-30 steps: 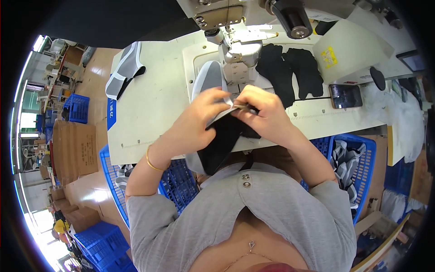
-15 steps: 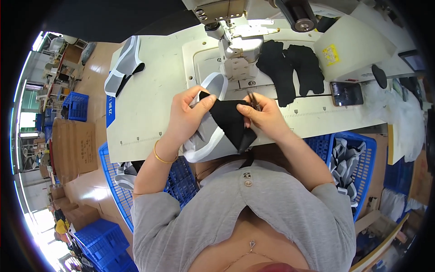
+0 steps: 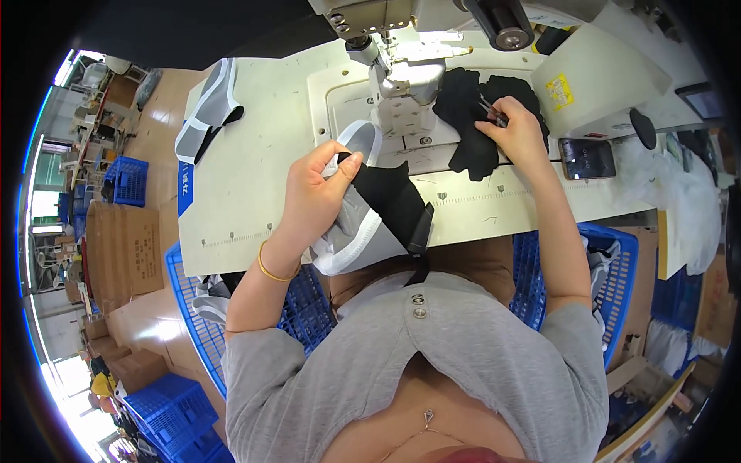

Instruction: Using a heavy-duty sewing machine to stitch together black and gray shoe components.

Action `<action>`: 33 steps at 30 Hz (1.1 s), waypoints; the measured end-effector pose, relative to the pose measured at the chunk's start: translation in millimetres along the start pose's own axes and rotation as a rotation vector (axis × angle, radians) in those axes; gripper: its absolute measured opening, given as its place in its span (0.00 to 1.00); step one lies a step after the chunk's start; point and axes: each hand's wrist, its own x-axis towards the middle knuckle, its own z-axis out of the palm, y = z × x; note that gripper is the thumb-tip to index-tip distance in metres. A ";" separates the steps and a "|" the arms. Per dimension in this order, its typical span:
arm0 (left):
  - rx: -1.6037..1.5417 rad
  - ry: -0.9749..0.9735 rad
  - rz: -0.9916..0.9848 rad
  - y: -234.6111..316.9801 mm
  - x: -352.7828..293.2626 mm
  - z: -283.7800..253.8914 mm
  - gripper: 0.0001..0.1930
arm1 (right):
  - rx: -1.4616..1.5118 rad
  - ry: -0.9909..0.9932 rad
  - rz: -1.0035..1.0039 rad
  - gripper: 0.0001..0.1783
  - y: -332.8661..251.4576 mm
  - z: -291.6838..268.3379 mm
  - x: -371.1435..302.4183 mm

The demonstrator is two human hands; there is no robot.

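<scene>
While a grey, white-edged fabric piece with a black panel (image 3: 386, 197) is pinched in the left hand (image 3: 318, 187), flat black cloth pieces (image 3: 465, 127) are touched by the right hand (image 3: 517, 133).

With long axes running near to far, the cloth pieces are set beyond and right of the pinched item, the right hand being nearer; a slim dark metal tool (image 3: 494, 113) is held in it, and any grip on cloth cannot be told. At far left, a brown cardboard carton (image 3: 127, 255) is seen; the cloth is supported by a pale flat table (image 3: 270, 154), with a blue plastic basket (image 3: 629, 255) at right.
</scene>
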 end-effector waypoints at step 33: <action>-0.520 -0.113 -0.271 22.0 -18.6 -8.9 0.09 | 0.805 -0.380 -0.066 0.07 -138.0 8.0 -57.6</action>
